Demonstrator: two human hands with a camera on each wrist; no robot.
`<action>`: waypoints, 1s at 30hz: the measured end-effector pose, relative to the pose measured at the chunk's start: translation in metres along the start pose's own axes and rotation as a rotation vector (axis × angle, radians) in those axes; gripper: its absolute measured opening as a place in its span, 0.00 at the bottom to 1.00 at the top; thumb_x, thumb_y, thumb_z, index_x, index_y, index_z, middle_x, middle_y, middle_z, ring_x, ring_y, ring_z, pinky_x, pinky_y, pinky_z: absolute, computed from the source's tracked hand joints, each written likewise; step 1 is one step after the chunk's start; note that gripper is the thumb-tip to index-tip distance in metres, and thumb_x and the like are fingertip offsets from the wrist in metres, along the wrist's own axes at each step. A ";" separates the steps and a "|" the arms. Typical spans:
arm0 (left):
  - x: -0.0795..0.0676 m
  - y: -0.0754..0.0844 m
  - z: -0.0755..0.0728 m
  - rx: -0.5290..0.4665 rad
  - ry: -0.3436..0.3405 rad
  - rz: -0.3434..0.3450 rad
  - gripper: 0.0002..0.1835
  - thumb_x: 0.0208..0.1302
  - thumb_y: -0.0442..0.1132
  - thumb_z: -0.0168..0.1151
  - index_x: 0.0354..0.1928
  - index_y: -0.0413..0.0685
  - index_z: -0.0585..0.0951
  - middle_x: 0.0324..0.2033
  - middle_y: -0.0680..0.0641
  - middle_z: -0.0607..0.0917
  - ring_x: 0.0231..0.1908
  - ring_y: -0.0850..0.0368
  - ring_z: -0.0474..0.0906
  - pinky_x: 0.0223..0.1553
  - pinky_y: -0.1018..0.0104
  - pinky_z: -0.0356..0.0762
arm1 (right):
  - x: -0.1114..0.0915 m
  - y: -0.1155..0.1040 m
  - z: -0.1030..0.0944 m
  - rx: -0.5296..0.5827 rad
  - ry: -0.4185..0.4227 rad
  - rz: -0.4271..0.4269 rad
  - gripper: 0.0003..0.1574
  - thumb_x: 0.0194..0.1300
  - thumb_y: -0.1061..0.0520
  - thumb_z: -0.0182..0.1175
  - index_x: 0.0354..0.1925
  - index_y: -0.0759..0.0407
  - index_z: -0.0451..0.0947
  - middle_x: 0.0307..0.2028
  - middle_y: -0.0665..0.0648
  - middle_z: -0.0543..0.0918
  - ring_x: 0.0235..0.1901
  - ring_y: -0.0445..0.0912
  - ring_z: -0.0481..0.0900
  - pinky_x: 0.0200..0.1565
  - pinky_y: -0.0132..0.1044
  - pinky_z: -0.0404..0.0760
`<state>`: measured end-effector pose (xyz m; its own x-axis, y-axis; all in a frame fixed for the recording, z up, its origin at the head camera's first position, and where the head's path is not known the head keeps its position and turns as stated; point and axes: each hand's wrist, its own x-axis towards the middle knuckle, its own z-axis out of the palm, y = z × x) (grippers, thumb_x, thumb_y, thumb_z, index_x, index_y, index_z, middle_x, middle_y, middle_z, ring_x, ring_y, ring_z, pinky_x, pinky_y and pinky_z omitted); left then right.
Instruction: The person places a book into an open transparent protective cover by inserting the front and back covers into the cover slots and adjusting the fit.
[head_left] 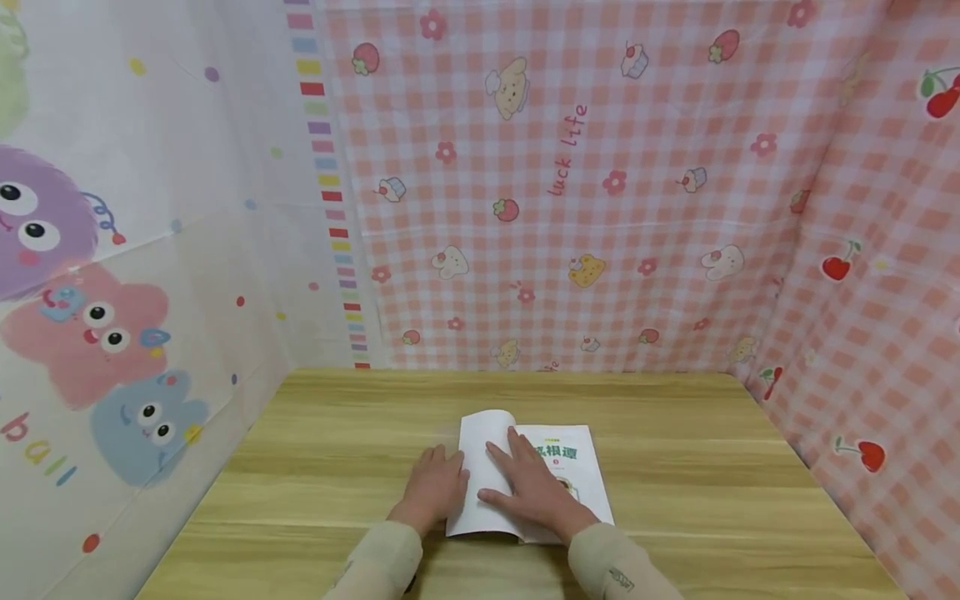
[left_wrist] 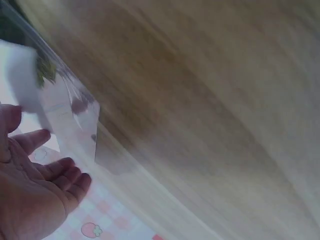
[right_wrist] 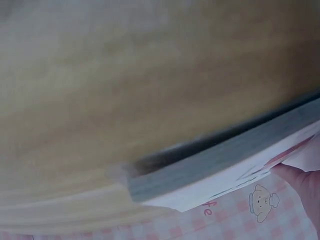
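Note:
An open book (head_left: 592, 467) lies near the table's front, its white left leaf (head_left: 480, 492) curving up slightly. Green characters and part of a picture are printed on the right page. My right hand (head_left: 528, 487) spreads over the leaf near the spine, fingers apart and covering part of the print. At the book's left edge is my left hand (head_left: 435, 483), fingertips right at the leaf's margin. The left wrist view has that hand with fingers loosely bent beside a glossy, clear-looking cover edge (left_wrist: 85, 107). In the right wrist view the thick page block (right_wrist: 225, 162) shows.
The wood-grain table (head_left: 712, 483) extends on both sides of the book. Behind it hangs a pink checked cloth (head_left: 645, 217). A white cloth with cartoon figures (head_left: 210, 250) covers the left side, and a cherry-patterned cloth (head_left: 900, 350) the right.

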<state>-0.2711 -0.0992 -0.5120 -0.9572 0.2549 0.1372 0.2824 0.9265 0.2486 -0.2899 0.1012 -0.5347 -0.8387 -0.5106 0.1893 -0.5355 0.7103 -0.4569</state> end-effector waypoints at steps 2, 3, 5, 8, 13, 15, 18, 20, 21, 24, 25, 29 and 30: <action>0.002 0.001 0.000 -0.019 0.005 0.017 0.20 0.74 0.42 0.51 0.58 0.34 0.77 0.53 0.32 0.77 0.57 0.34 0.71 0.56 0.39 0.70 | 0.000 -0.001 -0.002 0.015 0.012 0.011 0.51 0.66 0.27 0.53 0.75 0.53 0.60 0.76 0.71 0.45 0.74 0.66 0.45 0.69 0.61 0.53; 0.003 0.002 0.000 -0.036 0.005 0.024 0.20 0.75 0.42 0.50 0.58 0.33 0.77 0.55 0.32 0.77 0.58 0.34 0.71 0.57 0.39 0.69 | 0.000 -0.002 -0.003 0.024 0.016 0.022 0.51 0.66 0.27 0.53 0.75 0.53 0.59 0.76 0.71 0.44 0.74 0.65 0.44 0.69 0.61 0.54; 0.006 0.004 0.000 -0.073 0.002 0.035 0.22 0.76 0.43 0.47 0.59 0.31 0.76 0.57 0.33 0.77 0.60 0.34 0.71 0.60 0.40 0.67 | 0.000 -0.003 -0.005 0.047 0.026 0.042 0.51 0.66 0.28 0.54 0.76 0.51 0.58 0.76 0.70 0.43 0.75 0.64 0.44 0.68 0.60 0.56; 0.010 0.007 0.001 -0.142 -0.003 0.051 0.24 0.77 0.43 0.45 0.62 0.29 0.74 0.60 0.33 0.77 0.63 0.36 0.70 0.63 0.41 0.65 | -0.001 -0.002 -0.006 0.073 0.033 0.060 0.49 0.67 0.28 0.53 0.77 0.50 0.57 0.77 0.69 0.42 0.75 0.63 0.44 0.68 0.61 0.57; 0.016 0.014 0.002 -0.236 0.010 0.099 0.24 0.75 0.40 0.47 0.64 0.28 0.72 0.61 0.32 0.76 0.63 0.37 0.70 0.64 0.42 0.65 | -0.001 0.002 -0.008 0.146 0.071 0.094 0.45 0.70 0.30 0.51 0.76 0.47 0.59 0.77 0.69 0.42 0.74 0.64 0.48 0.66 0.62 0.59; 0.017 0.017 0.002 -0.239 0.004 0.116 0.24 0.74 0.39 0.48 0.64 0.28 0.72 0.60 0.33 0.77 0.63 0.37 0.71 0.63 0.43 0.65 | -0.001 0.004 -0.010 0.174 0.079 0.120 0.45 0.69 0.29 0.52 0.75 0.46 0.61 0.77 0.68 0.42 0.73 0.65 0.49 0.66 0.63 0.59; 0.017 0.020 0.002 -0.226 -0.005 0.140 0.21 0.73 0.38 0.51 0.61 0.30 0.75 0.57 0.34 0.79 0.61 0.38 0.72 0.61 0.42 0.68 | 0.000 0.006 -0.011 0.205 0.081 0.135 0.44 0.67 0.29 0.55 0.73 0.47 0.66 0.77 0.69 0.42 0.72 0.67 0.50 0.65 0.64 0.60; 0.017 0.020 0.001 -0.218 -0.016 0.146 0.19 0.73 0.38 0.52 0.57 0.32 0.77 0.55 0.35 0.81 0.59 0.38 0.74 0.59 0.41 0.69 | 0.000 0.008 -0.009 0.191 0.065 0.130 0.43 0.66 0.31 0.58 0.71 0.49 0.69 0.77 0.69 0.43 0.72 0.67 0.50 0.65 0.63 0.61; 0.016 0.020 0.002 -0.214 -0.024 0.146 0.18 0.72 0.38 0.52 0.57 0.32 0.78 0.54 0.35 0.81 0.59 0.38 0.74 0.59 0.41 0.69 | 0.000 0.009 -0.008 0.177 0.058 0.120 0.41 0.66 0.33 0.59 0.70 0.50 0.70 0.76 0.70 0.43 0.72 0.67 0.50 0.65 0.63 0.62; 0.015 0.019 0.003 -0.201 -0.035 0.131 0.18 0.73 0.36 0.52 0.57 0.32 0.78 0.55 0.36 0.81 0.59 0.38 0.74 0.59 0.42 0.69 | 0.001 0.011 -0.004 0.144 0.051 0.093 0.39 0.65 0.37 0.62 0.67 0.53 0.73 0.76 0.71 0.44 0.72 0.66 0.51 0.64 0.61 0.64; 0.014 0.018 0.004 -0.196 -0.034 0.121 0.19 0.73 0.35 0.51 0.59 0.31 0.77 0.57 0.35 0.80 0.60 0.38 0.73 0.60 0.42 0.69 | 0.001 0.012 -0.003 0.135 0.050 0.092 0.38 0.64 0.39 0.62 0.67 0.54 0.73 0.76 0.71 0.44 0.72 0.66 0.51 0.64 0.60 0.64; 0.010 0.018 0.011 -0.176 -0.037 0.067 0.22 0.72 0.33 0.50 0.63 0.29 0.72 0.63 0.30 0.73 0.65 0.34 0.66 0.63 0.39 0.64 | 0.001 0.011 -0.003 0.135 0.062 0.103 0.38 0.62 0.43 0.64 0.66 0.56 0.73 0.75 0.73 0.45 0.71 0.68 0.55 0.63 0.62 0.65; 0.008 0.017 0.015 -0.173 -0.050 0.045 0.22 0.72 0.33 0.49 0.65 0.29 0.71 0.65 0.29 0.70 0.66 0.33 0.63 0.64 0.38 0.61 | 0.001 0.011 -0.004 0.131 0.061 0.112 0.38 0.62 0.43 0.65 0.66 0.57 0.73 0.75 0.73 0.45 0.70 0.68 0.56 0.62 0.62 0.66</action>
<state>-0.2753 -0.0769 -0.5209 -0.9440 0.3129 0.1050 0.3279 0.8534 0.4051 -0.2966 0.1102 -0.5361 -0.8992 -0.3983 0.1813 -0.4239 0.6899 -0.5868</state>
